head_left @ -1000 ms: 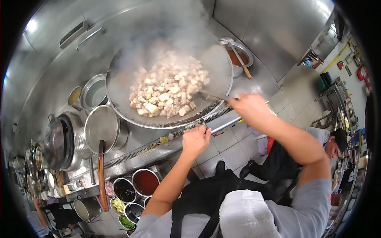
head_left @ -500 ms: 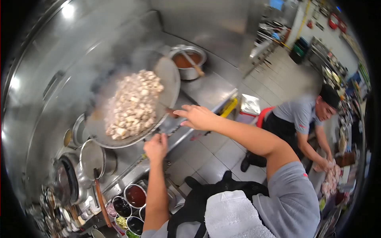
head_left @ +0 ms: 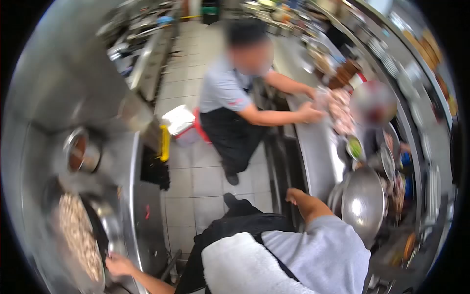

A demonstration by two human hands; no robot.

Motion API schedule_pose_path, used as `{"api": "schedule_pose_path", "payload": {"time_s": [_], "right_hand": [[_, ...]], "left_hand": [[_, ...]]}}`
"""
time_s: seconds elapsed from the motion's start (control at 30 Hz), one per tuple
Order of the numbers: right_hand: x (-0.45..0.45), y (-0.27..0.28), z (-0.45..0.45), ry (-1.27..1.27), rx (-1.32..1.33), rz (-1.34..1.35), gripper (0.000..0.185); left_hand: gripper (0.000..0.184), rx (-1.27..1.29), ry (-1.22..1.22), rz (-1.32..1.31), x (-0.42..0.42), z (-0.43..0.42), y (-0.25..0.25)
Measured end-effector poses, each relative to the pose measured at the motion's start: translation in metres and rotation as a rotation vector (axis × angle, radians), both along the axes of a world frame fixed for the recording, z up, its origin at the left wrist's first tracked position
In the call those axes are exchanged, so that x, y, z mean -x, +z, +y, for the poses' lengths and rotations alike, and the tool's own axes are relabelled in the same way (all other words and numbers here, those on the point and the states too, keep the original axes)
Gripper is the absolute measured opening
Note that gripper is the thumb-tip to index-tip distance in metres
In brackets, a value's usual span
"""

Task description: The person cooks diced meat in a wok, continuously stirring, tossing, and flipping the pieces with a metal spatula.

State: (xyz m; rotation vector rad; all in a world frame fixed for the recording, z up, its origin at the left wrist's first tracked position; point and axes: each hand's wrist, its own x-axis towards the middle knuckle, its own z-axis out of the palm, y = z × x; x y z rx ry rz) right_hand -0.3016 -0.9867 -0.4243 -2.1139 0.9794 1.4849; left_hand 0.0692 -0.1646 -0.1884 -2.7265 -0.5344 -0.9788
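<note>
Wok (head_left: 100,230) sits at lower left on the stove side, its inside heaped with pale diced meat (head_left: 73,230), the pieces blurred together. Person's left hand (head_left: 119,265) is at the wok's near edge, fingers clamped on it; exact finger placement too blurred to read. Right hand (head_left: 292,196) is out on the opposite side, well apart from the wok, near the front edge of a steel counter (head_left: 313,159). Its fingers look curled, nothing visible in them; cannot tell if fully together.

Metal pot (head_left: 93,163) with brown-orange sauce stands just beyond the wok. White towel (head_left: 245,259) lies over the person's apron and shirt. Co-worker (head_left: 225,93) in dark cap and black apron leans toward the counter, both hands by a pile of raw pink meat (head_left: 340,111). Nearer along that counter: small metal bowl (head_left: 355,148) with green contents, large round metal bowl (head_left: 363,203) tilted up.
</note>
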Motion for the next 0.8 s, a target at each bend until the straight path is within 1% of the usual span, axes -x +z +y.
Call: {"api": "schedule_pose_path", "payload": {"time_s": [0.03, 0.07, 0.1, 0.13, 0.17, 0.2, 0.23, 0.27, 0.3, 0.33, 0.37, 0.4, 0.43, 0.5, 0.53, 0.57, 0.6, 0.63, 0.7, 0.73, 0.8], "right_hand": [[0.003, -0.02, -0.018, -0.081, -0.038, 0.101, 0.043], [0.001, -0.019, -0.03, -0.24, -0.085, 0.093, 0.043], [0.012, -0.095, -0.068, 0.052, -0.256, 0.12, 0.035], [-0.007, -0.045, -0.059, -0.14, -0.104, -0.212, 0.031], [-0.029, 0.015, -0.047, -0.27, 0.004, -0.567, 0.027], [-0.047, 0.026, -0.05, -0.324, 0.07, -0.787, 0.023], [-0.061, 0.034, -0.056, -0.374, 0.145, -1.008, 0.02], [-0.079, 0.05, -0.059, -0.291, 0.259, -1.135, 0.019], [-0.09, 0.067, -0.065, -0.203, 0.373, -1.257, 0.018], [-0.094, 0.08, -0.08, -0.212, 0.375, -1.259, 0.018], [-0.1, 0.091, -0.093, 0.02, 0.391, -1.173, 0.018], [-0.108, 0.099, -0.105, 0.248, 0.4, -1.08, 0.019], [-0.108, 0.104, -0.12, 0.335, 0.426, -1.021, 0.019], [-0.095, 0.113, -0.144, 0.318, 0.434, -1.031, 0.019], [-0.084, 0.113, -0.151, 0.303, 0.428, -1.042, 0.019], [-0.075, 0.113, -0.161, 0.402, 0.385, -1.089, 0.018], [-0.074, 0.115, -0.164, 0.505, 0.338, -1.129, 0.018], [-0.078, 0.112, -0.165, 0.498, 0.327, -1.137, 0.018], [-0.077, 0.106, -0.165, 0.464, 0.376, -1.174, 0.016], [-0.076, 0.105, -0.166, 0.46, 0.379, -1.193, 0.012], [-0.077, 0.1, -0.172, 0.462, 0.364, -1.204, 0.012]], "left_hand": [[0.048, -0.165, 0.09, -0.041, -0.007, 0.009, -0.016], [0.052, -0.164, 0.116, -0.053, -0.009, 0.01, -0.018], [0.046, -0.218, 0.157, -0.041, -0.012, 0.006, -0.014], [0.044, -0.206, 0.186, 0.017, -0.011, 0.009, -0.021], [0.042, -0.196, 0.221, 0.08, -0.011, 0.007, -0.022], [0.042, -0.199, 0.203, 0.076, -0.013, 0.001, -0.02], [0.044, -0.132, 0.272, 0.152, -0.012, -0.009, -0.012], [0.05, -0.063, 0.343, 0.228, -0.011, -0.018, -0.008], [0.05, -0.064, 0.331, 0.223, -0.01, -0.028, -0.006], [0.038, -0.156, 0.235, 0.127, -0.005, -0.035, -0.002], [0.029, -0.252, 0.141, 0.029, -0.003, -0.038, 0.005], [0.037, -0.416, 0.067, -0.119, -0.006, -0.022, -0.013], [0.04, -0.462, 0.056, -0.069, -0.002, -0.017, -0.015], [0.048, -0.626, 0.012, -0.023, 0.01, -0.036, -0.003], [0.054, -0.537, 0.046, -0.009, 0.012, -0.041, -0.001], [0.06, -0.44, 0.079, 0.004, 0.011, -0.051, -0.004], [0.067, -0.399, 0.036, -0.062, 0.011, -0.055, -0.003], [0.067, -0.436, -0.004, -0.157, 0.01, -0.056, -0.007], [0.065, -0.466, -0.008, -0.096, 0.013, -0.057, -0.006], [0.065, -0.475, -0.028, -0.088, 0.014, -0.062, -0.002], [0.057, -0.238, 0.025, -0.05, 0.011, -0.075, -0.002]]}}
